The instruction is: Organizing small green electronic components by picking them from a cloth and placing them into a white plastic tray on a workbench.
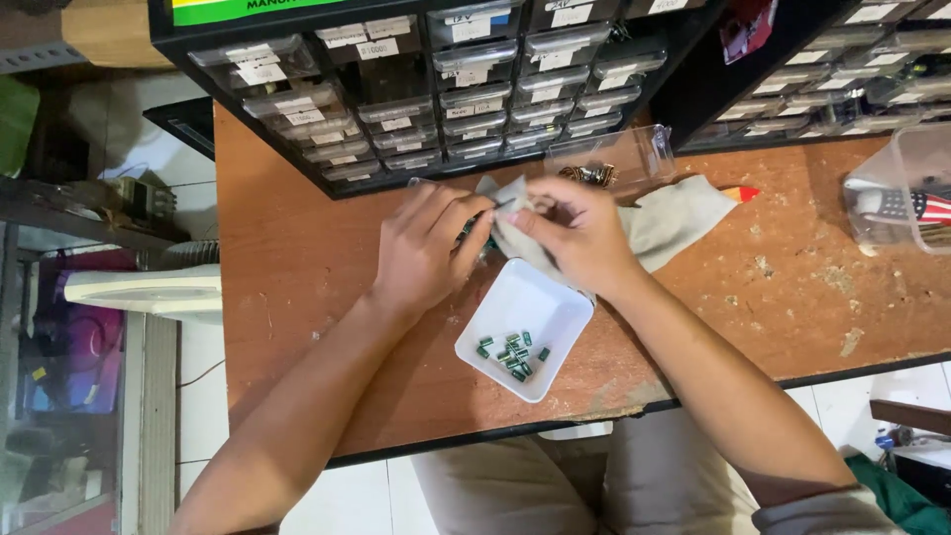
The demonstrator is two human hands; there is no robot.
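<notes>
Between both hands, a grey cloth [684, 223] lies pinched: the left hand [428, 248] and right hand [580, 236] each close their grip on its bunched end. Just below that grip, a white square dish [500, 297] holding small green parts [513, 354] rests on the brown table [297, 287].

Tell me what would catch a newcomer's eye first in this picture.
Probably the two hands at the centre of the wooden table: the left hand and right hand pinch a grey cloth between them. Just below sits a white square dish holding small green parts, and black cabinets of little clear drawers line the table's far edge.
</notes>
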